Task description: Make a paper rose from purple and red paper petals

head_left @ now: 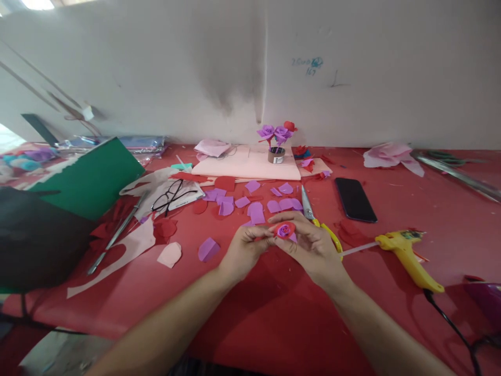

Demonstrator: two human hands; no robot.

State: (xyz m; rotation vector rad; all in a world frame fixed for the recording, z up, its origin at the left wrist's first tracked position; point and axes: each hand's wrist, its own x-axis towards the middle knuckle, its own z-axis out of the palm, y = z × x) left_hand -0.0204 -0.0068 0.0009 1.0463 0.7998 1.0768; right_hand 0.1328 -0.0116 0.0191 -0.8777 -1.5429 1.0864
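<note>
Both my hands meet above the red table point(274, 303) near its middle. My left hand point(246, 248) and my right hand point(309, 243) are closed around a small foam rose point(284, 230) with a purple centre and a red outer petal. The fingers of both hands pinch its sides. Loose purple foam petals point(256, 211) lie scattered just beyond the hands. Yellow-handled scissors point(313, 216) rest right behind my right hand. A yellow glue gun point(407, 253) lies to the right, with its nozzle toward my hands.
A black phone point(355, 199) lies past the scissors. Finished purple and red roses point(276, 134) stand in a small cup on a pink foam sheet point(246, 164) by the wall. Glasses point(172, 194), a green sheet point(90, 180) and foam scraps cover the left.
</note>
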